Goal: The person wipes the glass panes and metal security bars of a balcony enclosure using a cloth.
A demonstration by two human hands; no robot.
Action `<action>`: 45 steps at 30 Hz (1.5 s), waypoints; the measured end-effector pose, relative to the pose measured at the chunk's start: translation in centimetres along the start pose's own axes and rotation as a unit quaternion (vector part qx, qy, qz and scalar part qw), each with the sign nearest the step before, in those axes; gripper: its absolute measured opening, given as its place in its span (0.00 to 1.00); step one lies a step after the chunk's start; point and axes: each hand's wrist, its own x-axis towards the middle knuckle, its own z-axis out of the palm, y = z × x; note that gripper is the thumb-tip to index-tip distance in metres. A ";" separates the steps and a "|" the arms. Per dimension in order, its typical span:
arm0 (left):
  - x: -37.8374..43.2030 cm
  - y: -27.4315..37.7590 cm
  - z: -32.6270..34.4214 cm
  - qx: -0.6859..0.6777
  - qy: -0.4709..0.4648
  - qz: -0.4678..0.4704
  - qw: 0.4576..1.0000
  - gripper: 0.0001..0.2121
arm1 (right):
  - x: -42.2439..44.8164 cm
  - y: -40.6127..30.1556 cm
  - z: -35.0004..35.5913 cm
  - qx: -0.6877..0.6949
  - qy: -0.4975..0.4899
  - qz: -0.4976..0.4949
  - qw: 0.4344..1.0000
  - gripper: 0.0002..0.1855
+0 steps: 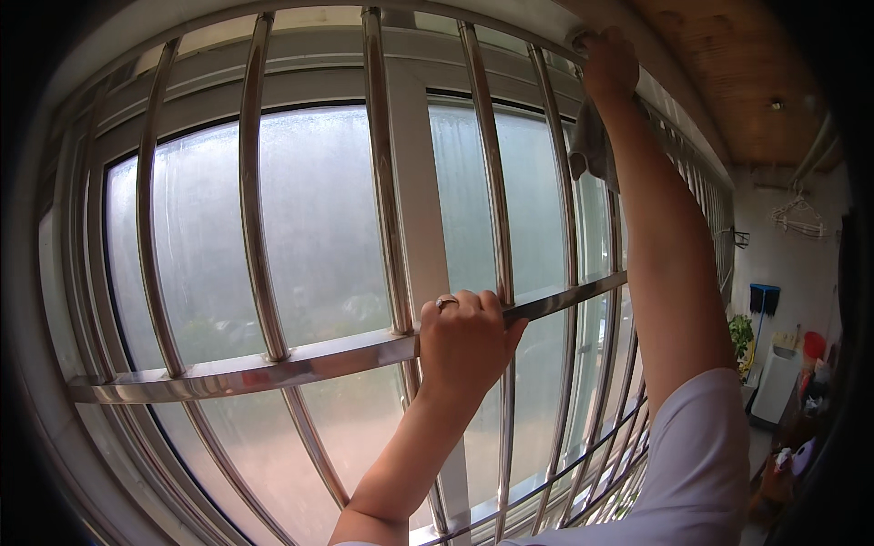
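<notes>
My left hand (470,334), with a ring on one finger, grips the flat horizontal rail (341,358) of a stainless steel window grille. High at the upper right, my right hand (611,65) is closed on a grey cloth (591,147) against the top of the grille. Part of the cloth hangs down beside my forearm, and the forearm hides some of it. Round upright bars (252,184) run above and below the rail. Behind them stands a window with wet, hazy glass (314,205) and a pale frame (413,177).
A wooden ceiling (737,75) runs along the upper right. Clothes hangers (797,217) hang at the far end. Below are a blue-handled broom (763,299), a green plant (740,334), a white washing machine (777,385) and a red container (814,345). A thin dark rod (546,483) crosses the lower bars.
</notes>
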 end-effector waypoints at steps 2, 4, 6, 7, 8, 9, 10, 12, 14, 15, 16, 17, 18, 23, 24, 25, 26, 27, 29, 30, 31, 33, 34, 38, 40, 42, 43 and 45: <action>0.0 -0.1 0.4 0.002 0.023 -0.004 1.000 0.23 | -0.7 0.9 -0.1 0.056 0.062 -0.031 0.996 0.17; 0.0 -0.1 0.4 0.010 0.042 -0.007 0.999 0.23 | -1.1 0.5 -0.8 0.150 0.129 -0.062 0.978 0.18; 0.1 0.1 0.4 0.021 0.013 -0.011 1.000 0.23 | -0.1 -4.2 -1.6 0.255 0.151 -0.106 0.949 0.12; 0.0 -0.2 0.3 0.021 0.011 -0.012 1.000 0.23 | 0.9 -7.3 -2.6 0.297 0.139 -0.130 0.936 0.08; 0.0 -0.3 0.2 0.019 0.010 -0.012 1.000 0.23 | 2.2 -10.5 -3.7 0.355 0.148 -0.132 0.913 0.08; 0.0 -0.2 0.3 0.021 0.010 -0.005 1.000 0.23 | 3.4 -12.5 -4.7 0.409 0.156 -0.135 0.889 0.09; -0.1 -0.3 0.3 0.026 0.010 -0.001 1.000 0.23 | 4.5 -13.4 -5.6 0.363 0.163 -0.159 0.903 0.09; -0.1 -0.3 0.3 0.022 0.010 0.000 1.000 0.23 | 6.5 -14.4 -6.9 0.266 0.178 -0.217 0.922 0.10; -0.1 -0.4 0.2 0.016 -0.001 -0.005 1.000 0.24 | 6.5 -13.5 -7.0 0.235 0.161 -0.215 0.934 0.10; 0.0 -0.4 0.1 0.012 0.006 -0.007 1.000 0.24 | 6.3 -12.8 -6.5 0.212 0.149 -0.206 0.943 0.10; 0.0 -0.4 0.2 0.008 0.010 -0.005 1.000 0.24 | 5.4 -11.2 -5.5 0.187 0.135 -0.193 0.954 0.11; -0.1 0.0 0.4 -0.003 0.013 -0.003 1.000 0.23 | 3.9 -6.9 -1.9 0.135 0.131 -0.176 0.966 0.14; 0.0 0.7 0.6 -0.017 0.020 0.001 1.000 0.23 | 3.3 -2.3 0.9 0.076 0.130 -0.167 0.974 0.18; 0.0 0.2 0.0 0.006 0.003 -0.023 1.000 0.23 | -2.3 0.5 0.0 0.139 0.059 -0.013 0.988 0.20; -0.1 0.4 0.1 0.006 0.006 -0.021 1.000 0.24 | -2.6 -0.5 -0.4 0.183 0.114 -0.041 0.976 0.20; -0.1 0.2 0.2 0.010 0.013 -0.023 1.000 0.24 | -2.1 -4.0 -1.7 0.232 0.128 -0.055 0.963 0.21; 0.0 0.1 0.3 0.014 0.020 -0.025 0.999 0.24 | -1.3 -7.2 -2.7 0.278 0.138 -0.084 0.947 0.19; 0.0 0.1 0.4 0.019 0.027 -0.018 0.999 0.24 | -0.3 -10.4 -3.9 0.320 0.147 -0.115 0.929 0.18; 0.0 0.0 0.6 0.029 0.039 -0.005 0.999 0.23 | 2.4 -18.0 -6.9 0.368 0.186 -0.116 0.904 0.15; -0.1 -0.2 0.6 0.025 0.027 -0.007 0.999 0.23 | 3.4 -20.4 -8.2 0.344 0.145 -0.134 0.918 0.14; -0.1 -0.1 0.8 0.017 0.016 -0.007 1.000 0.23 | 4.4 -22.5 -8.3 0.382 0.120 -0.137 0.906 0.13; -0.1 0.1 0.9 0.006 0.011 -0.005 1.000 0.23 | 5.0 -24.9 -8.5 0.302 0.107 -0.150 0.935 0.12; -0.1 0.0 0.8 0.001 0.011 -0.003 1.000 0.23 | 5.2 -25.3 -8.7 0.260 0.102 -0.156 0.948 0.12; -0.1 -0.3 0.2 0.002 0.018 0.005 1.000 0.23 | 3.9 -21.7 -8.0 0.347 -0.031 -0.055 0.936 0.12; 0.0 -0.1 0.3 0.003 0.021 0.006 1.000 0.23 | 3.1 -17.6 -6.0 0.295 -0.032 -0.103 0.949 0.13; 0.0 -0.1 0.2 0.010 0.016 0.001 1.000 0.23 | 1.7 -14.1 -3.9 0.254 -0.020 -0.085 0.963 0.14; -0.1 -0.1 0.1 0.013 0.002 -0.006 1.000 0.23 | 1.2 -12.6 -3.4 0.234 -0.011 -0.077 0.969 0.14; -0.1 -0.1 0.1 0.020 0.015 0.000 1.000 0.23 | 0.2 -9.8 -2.5 0.230 -0.047 -0.028 0.972 0.14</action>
